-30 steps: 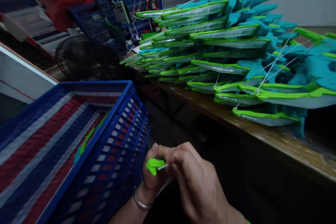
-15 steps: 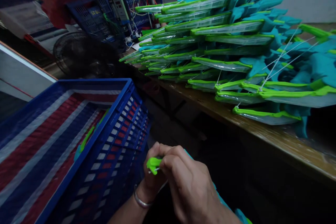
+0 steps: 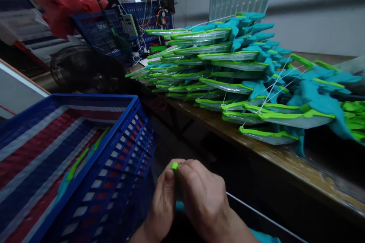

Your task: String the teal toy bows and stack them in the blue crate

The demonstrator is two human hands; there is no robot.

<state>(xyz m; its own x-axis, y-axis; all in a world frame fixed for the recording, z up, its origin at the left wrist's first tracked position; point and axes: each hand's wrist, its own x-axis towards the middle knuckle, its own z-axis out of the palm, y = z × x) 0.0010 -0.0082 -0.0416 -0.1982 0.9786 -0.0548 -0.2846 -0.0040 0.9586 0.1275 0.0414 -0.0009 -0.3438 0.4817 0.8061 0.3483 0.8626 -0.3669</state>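
My left hand (image 3: 163, 199) and my right hand (image 3: 203, 193) are together low in the middle, both closed on a lime-green plastic part (image 3: 174, 166). Only its small end shows between the fingers; the rest is hidden behind them. A bit of teal (image 3: 179, 206) appears below, between the hands. From beside my right wrist a white string (image 3: 264, 212) runs down to the right. More teal material (image 3: 265, 236) shows under my right forearm.
A blue crate (image 3: 137, 103) with a striped lining stands at left, holding teal-and-green pieces (image 3: 74, 167). On the wooden bench (image 3: 285, 163) lies a tall pile of teal-and-green plastic pieces (image 3: 232, 64) with strings. Behind the crate is a black fan (image 3: 68, 68).
Both hands have shifted slightly left and drawn upright around the green part, which now shows less. The view has tilted up, so the pile appears lower and further left.
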